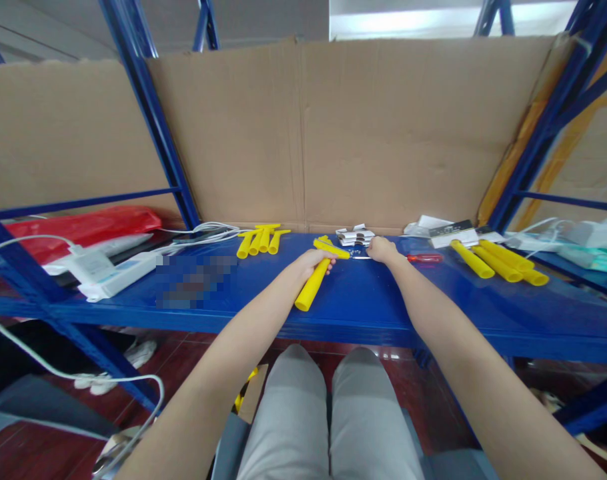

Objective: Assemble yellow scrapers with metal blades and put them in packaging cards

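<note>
My left hand (317, 261) is closed around a yellow T-shaped tool with a tubular handle (311, 288), just above the front part of the blue shelf. The handle's open round end points toward me, and its crosspiece lies on the far side of my fingers. Close by on the right, my right hand (382, 249) has its fingers closed beside a thin shiny metal strip (360, 257). Whether the fingers grip that strip cannot be made out. Small white-and-dark packets (355, 235) are stacked just behind, between both hands.
Several yellow T-shaped tools (261, 240) lie left; several yellow tubes (501, 261) lie right. A red-handled tool (424, 258) is near my right hand. White cables (216, 232) and a power strip (118, 277) occupy the left. A cardboard panel (383, 133) stands behind.
</note>
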